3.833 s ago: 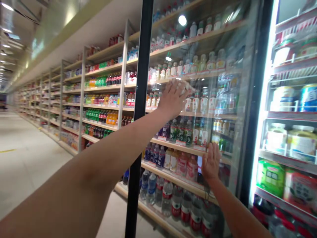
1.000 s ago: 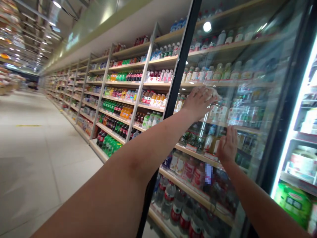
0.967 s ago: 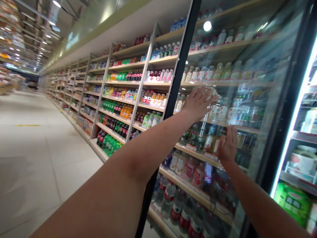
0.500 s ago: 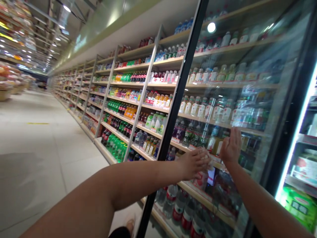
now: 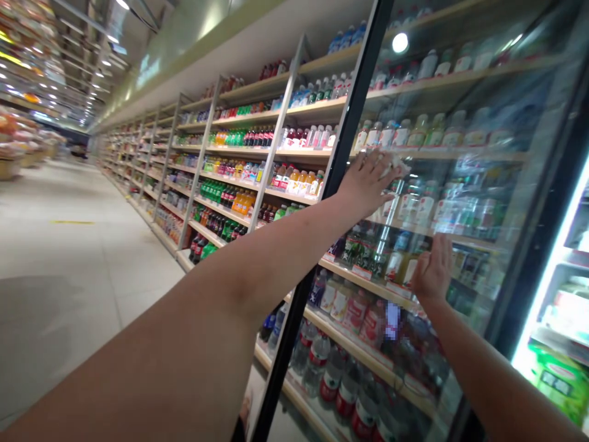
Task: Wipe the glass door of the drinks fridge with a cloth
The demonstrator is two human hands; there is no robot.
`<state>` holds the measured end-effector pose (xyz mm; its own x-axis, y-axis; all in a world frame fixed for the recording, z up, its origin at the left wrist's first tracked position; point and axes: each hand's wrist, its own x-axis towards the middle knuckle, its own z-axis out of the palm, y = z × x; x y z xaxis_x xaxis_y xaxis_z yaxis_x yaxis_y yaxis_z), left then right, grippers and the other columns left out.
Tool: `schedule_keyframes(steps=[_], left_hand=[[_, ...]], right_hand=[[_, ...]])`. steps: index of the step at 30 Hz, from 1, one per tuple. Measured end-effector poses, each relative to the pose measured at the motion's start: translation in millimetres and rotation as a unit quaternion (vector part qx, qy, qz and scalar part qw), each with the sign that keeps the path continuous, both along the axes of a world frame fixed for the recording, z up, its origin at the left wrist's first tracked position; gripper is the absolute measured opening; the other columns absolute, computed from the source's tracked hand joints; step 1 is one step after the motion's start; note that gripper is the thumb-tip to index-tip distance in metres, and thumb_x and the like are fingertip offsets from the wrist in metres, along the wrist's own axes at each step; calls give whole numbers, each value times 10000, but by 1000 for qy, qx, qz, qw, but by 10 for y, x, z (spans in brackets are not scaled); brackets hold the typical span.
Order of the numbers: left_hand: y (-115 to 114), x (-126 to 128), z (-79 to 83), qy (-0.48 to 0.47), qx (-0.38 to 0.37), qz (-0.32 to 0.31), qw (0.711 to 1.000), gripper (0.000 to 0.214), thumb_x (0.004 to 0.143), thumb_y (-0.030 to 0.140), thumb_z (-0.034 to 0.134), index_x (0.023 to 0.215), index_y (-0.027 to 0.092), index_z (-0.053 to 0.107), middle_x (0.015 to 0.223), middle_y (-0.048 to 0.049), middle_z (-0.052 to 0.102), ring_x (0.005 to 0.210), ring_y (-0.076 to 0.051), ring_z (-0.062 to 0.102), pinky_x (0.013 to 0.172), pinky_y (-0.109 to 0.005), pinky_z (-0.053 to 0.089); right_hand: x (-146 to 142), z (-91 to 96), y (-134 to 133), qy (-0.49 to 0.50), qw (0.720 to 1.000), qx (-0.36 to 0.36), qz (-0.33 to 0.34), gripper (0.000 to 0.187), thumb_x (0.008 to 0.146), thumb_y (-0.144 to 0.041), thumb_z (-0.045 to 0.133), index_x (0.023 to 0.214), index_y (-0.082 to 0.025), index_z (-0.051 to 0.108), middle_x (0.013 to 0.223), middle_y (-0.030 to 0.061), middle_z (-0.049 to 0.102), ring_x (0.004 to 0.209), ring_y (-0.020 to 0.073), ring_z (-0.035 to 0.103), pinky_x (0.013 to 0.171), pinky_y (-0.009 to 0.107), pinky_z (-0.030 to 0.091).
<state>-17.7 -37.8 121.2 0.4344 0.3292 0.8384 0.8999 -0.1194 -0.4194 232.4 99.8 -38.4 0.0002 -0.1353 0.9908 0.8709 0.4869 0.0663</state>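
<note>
An open glass fridge door (image 5: 464, 258) with a black frame (image 5: 331, 202) stands in front of me. My left hand (image 5: 368, 181) presses a crumpled white cloth (image 5: 396, 164) against the upper part of the glass, fingers closed over it. Lower and to the right, my right hand (image 5: 432, 270) lies flat on the glass with its fingers stretched out. Through the glass I see shelves of bottles.
Long wooden shelves of drink bottles (image 5: 221, 178) run down the aisle to the left. A lit fridge interior (image 5: 561, 319) with packaged goods is at the far right. The pale tiled floor (image 5: 69, 245) stretches left. Displays stand at far left (image 5: 13, 153).
Half a second ago my left hand with the cloth was low on the glass near my right hand; it has now swept back up. My right hand stays flat on the glass.
</note>
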Motion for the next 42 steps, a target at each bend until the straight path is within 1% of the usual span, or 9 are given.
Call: schedule_keyframes(steps=[4, 9, 13, 20, 23, 25, 27, 38, 42], left_hand=[[40, 22, -57, -6, 17, -4, 1000, 638, 996, 476, 426, 1566, 230, 283, 1667, -110, 175, 1534, -348, 110, 1250, -529, 83], [79, -6, -393, 19, 33, 9, 999, 679, 968, 500, 484, 1561, 237, 283, 1660, -116, 200, 1524, -374, 147, 1235, -589, 112], [51, -24, -940, 105, 1, 7, 994, 701, 946, 528, 529, 1551, 251, 307, 1652, -107, 233, 1516, -386, 174, 1220, -614, 140], [36, -120, -2216, 273, -55, -59, 958, 582, 887, 490, 603, 1432, 305, 516, 1571, -9, 424, 1470, -307, 338, 1212, -538, 233], [22, -140, -2426, 315, -98, -64, 942, 516, 868, 483, 618, 1366, 355, 583, 1552, 42, 449, 1461, -270, 363, 1212, -512, 251], [25, -143, -2354, 325, -115, -65, 937, 481, 882, 449, 602, 1356, 364, 591, 1553, 55, 445, 1461, -250, 363, 1207, -492, 267], [47, -142, -2139, 325, -114, -69, 936, 478, 905, 394, 577, 1381, 360, 566, 1563, 52, 431, 1460, -244, 367, 1204, -485, 277], [72, -58, -216, 189, 12, 0, 982, 581, 958, 224, 464, 1526, 285, 362, 1631, -45, 307, 1524, -305, 182, 1245, -528, 131], [91, 6, 206, 69, 49, 6, 996, 560, 982, 163, 327, 1541, 186, 329, 1631, -86, 291, 1525, -329, 114, 1229, -571, 110]], right_hand=[[2, 3, -6, 1, 1000, -1, -1, 558, 1003, -262, 314, 1542, -120, 331, 1577, 173, 379, 1496, 290, 296, 1203, 562, 302], [-1, 2, -18, 4, 1000, -8, 0, 559, 1003, -277, 312, 1533, -106, 345, 1573, 180, 382, 1499, 288, 290, 1204, 561, 297], [-11, 5, -25, 8, 1000, -10, 1, 558, 1005, -288, 301, 1528, -100, 353, 1573, 183, 382, 1499, 283, 291, 1201, 558, 302], [-11, 4, -45, 11, 1000, -16, 1, 559, 1004, -287, 307, 1533, -110, 348, 1573, 177, 385, 1498, 286, 293, 1202, 559, 305], [-12, 1, -51, 10, 1000, -15, -2, 563, 1004, -291, 309, 1537, -114, 341, 1577, 172, 380, 1500, 283, 290, 1202, 554, 307], [-13, 2, -50, 8, 1000, -13, -2, 562, 1003, -289, 309, 1537, -114, 340, 1577, 173, 379, 1500, 281, 290, 1202, 551, 309], [-11, 3, -43, 7, 1000, -9, -2, 561, 1004, -286, 308, 1536, -110, 341, 1576, 176, 380, 1500, 280, 290, 1203, 549, 308], [0, 7, -32, 9, 1000, -18, -2, 561, 998, -271, 309, 1536, -114, 340, 1576, 179, 379, 1498, 288, 291, 1203, 562, 299], [10, 5, -28, 10, 1000, -22, -4, 565, 995, -276, 299, 1536, -121, 339, 1574, 171, 385, 1495, 295, 296, 1199, 571, 301]])
